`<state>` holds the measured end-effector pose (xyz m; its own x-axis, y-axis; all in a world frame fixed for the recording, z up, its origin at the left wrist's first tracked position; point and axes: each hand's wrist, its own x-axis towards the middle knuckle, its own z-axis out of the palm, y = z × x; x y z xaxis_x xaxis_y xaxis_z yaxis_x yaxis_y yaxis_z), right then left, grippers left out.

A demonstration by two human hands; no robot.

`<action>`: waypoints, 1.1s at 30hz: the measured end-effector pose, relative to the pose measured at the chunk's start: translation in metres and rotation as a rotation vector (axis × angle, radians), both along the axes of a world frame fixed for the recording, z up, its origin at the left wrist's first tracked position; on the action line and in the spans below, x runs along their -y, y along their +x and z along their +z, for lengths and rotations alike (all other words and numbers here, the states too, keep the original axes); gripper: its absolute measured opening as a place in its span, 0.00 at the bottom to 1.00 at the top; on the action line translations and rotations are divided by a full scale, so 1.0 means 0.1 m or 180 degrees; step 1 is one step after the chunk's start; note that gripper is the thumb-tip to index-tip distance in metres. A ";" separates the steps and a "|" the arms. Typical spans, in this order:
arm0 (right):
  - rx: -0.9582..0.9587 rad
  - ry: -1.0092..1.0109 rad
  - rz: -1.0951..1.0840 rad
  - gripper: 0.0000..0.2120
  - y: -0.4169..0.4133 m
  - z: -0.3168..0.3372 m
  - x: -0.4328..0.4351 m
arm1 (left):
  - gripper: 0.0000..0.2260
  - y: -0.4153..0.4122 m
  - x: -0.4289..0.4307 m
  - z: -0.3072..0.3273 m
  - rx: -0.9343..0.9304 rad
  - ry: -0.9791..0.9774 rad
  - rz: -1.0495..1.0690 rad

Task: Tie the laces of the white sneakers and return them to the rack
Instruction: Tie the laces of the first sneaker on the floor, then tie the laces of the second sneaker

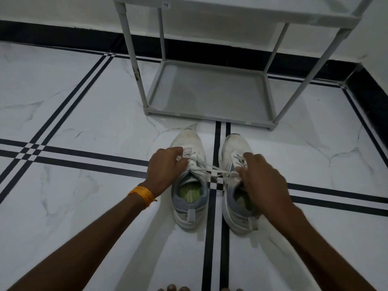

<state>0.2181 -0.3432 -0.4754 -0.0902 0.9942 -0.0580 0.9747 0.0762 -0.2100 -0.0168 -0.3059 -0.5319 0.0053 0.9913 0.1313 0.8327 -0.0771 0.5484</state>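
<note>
Two white sneakers with grey heels stand side by side on the floor, toes pointing away from me: the left sneaker (190, 185) and the right sneaker (235, 152). White laces (212, 171) stretch taut across the gap between them. My left hand (165, 169) is closed on a lace end over the left sneaker's tongue. My right hand (262, 179) is closed on the other lace end and covers much of the right sneaker's opening. The grey shoe rack (210, 114) stands just beyond the toes, its bottom shelf bare.
The floor is white marble tile with black stripes crossing under the sneakers. A white wall with a black skirting runs behind the rack, and a wall corner juts in at the right (369, 85). My toes (174, 287) show at the bottom edge.
</note>
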 end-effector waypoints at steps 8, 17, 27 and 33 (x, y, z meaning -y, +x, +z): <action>-0.0944 -0.0484 -0.0531 0.09 0.38 -0.06 -0.02 | 0.10 0.18 0.07 0.22 -0.0400 0.0297 0.0200; -0.1356 -0.0454 -0.0774 0.04 0.47 -0.09 -0.10 | 0.10 1.09 0.08 0.23 -0.0408 -0.0194 -0.1588; -0.0981 -0.0553 -0.0721 0.09 0.46 -0.11 -0.16 | 0.18 0.70 -0.30 0.35 -0.0295 -0.0144 -0.0317; -0.0774 -0.0486 -0.0729 0.06 0.40 -0.11 -0.15 | 0.16 1.05 -0.01 0.37 -0.0357 -0.0083 -0.1470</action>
<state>0.2576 -0.3286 -0.4860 0.1043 0.9718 -0.2116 0.8831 -0.1884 -0.4298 0.0886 -0.3049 -0.4950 0.4591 0.8848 0.0800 0.7686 -0.4407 0.4638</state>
